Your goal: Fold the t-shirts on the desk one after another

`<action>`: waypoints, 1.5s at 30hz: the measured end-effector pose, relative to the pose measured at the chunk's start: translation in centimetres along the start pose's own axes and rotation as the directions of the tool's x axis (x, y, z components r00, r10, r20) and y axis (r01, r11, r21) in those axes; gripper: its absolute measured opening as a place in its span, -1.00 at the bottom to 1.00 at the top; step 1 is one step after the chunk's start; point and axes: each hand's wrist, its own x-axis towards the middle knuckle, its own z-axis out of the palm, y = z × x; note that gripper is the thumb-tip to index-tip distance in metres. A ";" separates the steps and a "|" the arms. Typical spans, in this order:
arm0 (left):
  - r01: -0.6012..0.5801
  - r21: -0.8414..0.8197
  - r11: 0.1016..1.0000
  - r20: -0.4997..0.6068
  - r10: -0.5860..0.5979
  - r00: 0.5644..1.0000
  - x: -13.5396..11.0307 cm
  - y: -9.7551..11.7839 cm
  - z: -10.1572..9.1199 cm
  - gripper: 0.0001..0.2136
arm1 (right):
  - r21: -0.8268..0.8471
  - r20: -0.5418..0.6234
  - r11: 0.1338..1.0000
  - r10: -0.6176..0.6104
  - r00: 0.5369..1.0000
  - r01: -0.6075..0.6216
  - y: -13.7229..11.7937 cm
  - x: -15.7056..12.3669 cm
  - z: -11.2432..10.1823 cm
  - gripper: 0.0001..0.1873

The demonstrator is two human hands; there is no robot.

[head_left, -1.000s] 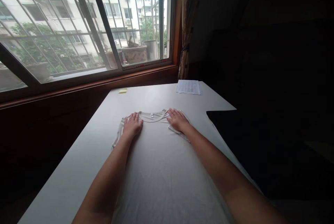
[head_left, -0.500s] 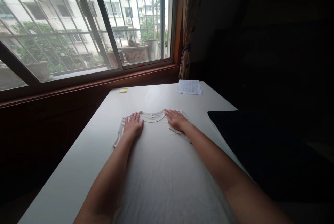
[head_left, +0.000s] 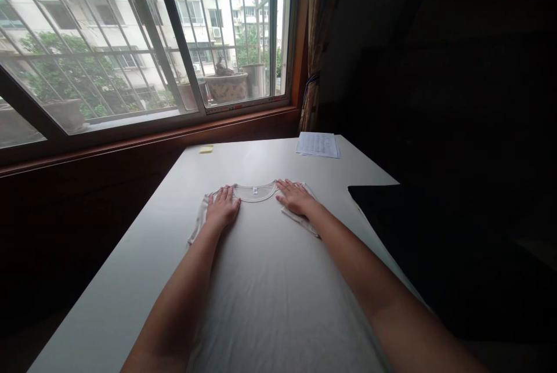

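Observation:
A pale, short-sleeved T-shirt (head_left: 265,268) lies spread on the white table, its collar toward the far side and a small label (head_left: 255,191) inside the neck. My left hand (head_left: 223,206) rests flat on the left shoulder of the shirt, fingers stretched out. On the opposite shoulder, beside the collar, my right hand (head_left: 295,196) lies flat with its fingers extended and thumb apart. Both palms press on the cloth without gripping it. My forearms cover parts of the shirt's sides, and its lower end runs out of view.
Printed papers (head_left: 318,145) lie at the far right of the white table (head_left: 143,245). A yellow sticky pad (head_left: 206,149) sits at the far left corner. Something black and flat (head_left: 391,216) borders the right side. Beyond stands a barred window (head_left: 235,31) with a tied curtain (head_left: 311,89).
My right thumb has spread a little away from the fingers. Both hands stay on the shirt's shoulders, and the shirt lies almost the same; the view has shifted very slightly.

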 end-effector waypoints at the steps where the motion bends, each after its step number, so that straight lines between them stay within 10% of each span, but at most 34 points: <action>1: -0.001 0.001 1.000 0.001 0.001 1.000 0.0 0.0 0.0 -0.36 | 0.000 0.001 1.000 0.003 1.000 -0.003 0.0 0.0 0.0 -0.24; 45: 0.030 0.031 0.999 0.013 -0.030 0.999 2.8 -1.4 0.2 -0.31 | 0.001 -0.021 1.000 0.019 1.000 -0.018 0.9 3.3 -0.2 -0.21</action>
